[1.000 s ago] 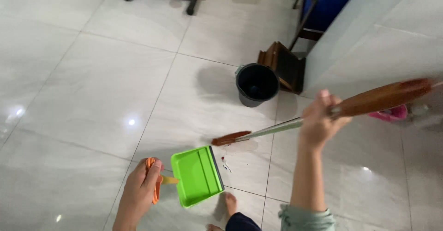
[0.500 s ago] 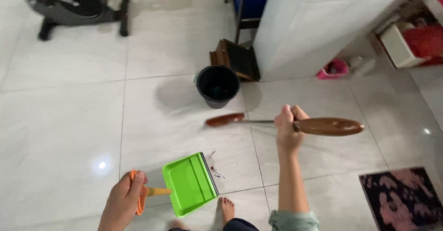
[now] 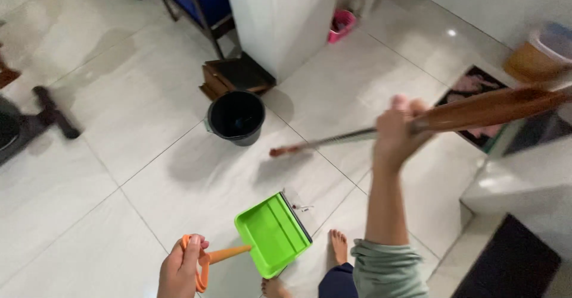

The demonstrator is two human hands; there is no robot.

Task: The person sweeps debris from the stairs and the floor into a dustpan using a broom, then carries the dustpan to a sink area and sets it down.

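My left hand (image 3: 180, 269) grips the orange handle of a bright green dustpan (image 3: 273, 233), held low over the tiled floor (image 3: 149, 173) near my bare feet. My right hand (image 3: 398, 132) is closed around a brown-handled broom (image 3: 476, 110), its thin shaft slanting down to a reddish head (image 3: 285, 151) just above the floor. The broom head hovers beyond the dustpan's front edge, beside a black bucket (image 3: 236, 117). A few small bits of debris (image 3: 301, 206) lie on the tile by the dustpan's lip.
A dark wooden step stool (image 3: 235, 76) stands behind the bucket against a white pillar (image 3: 283, 15). A patterned mat (image 3: 476, 89) lies at right, a dark mat (image 3: 512, 265) at lower right. Exercise equipment (image 3: 36, 122) sits at left, a pink item (image 3: 341, 25) behind the pillar.
The view has swung round, so the bucket and pillar now sit higher and to the left. The broom is raised and blurred in motion. The dustpan stays low in my left hand.
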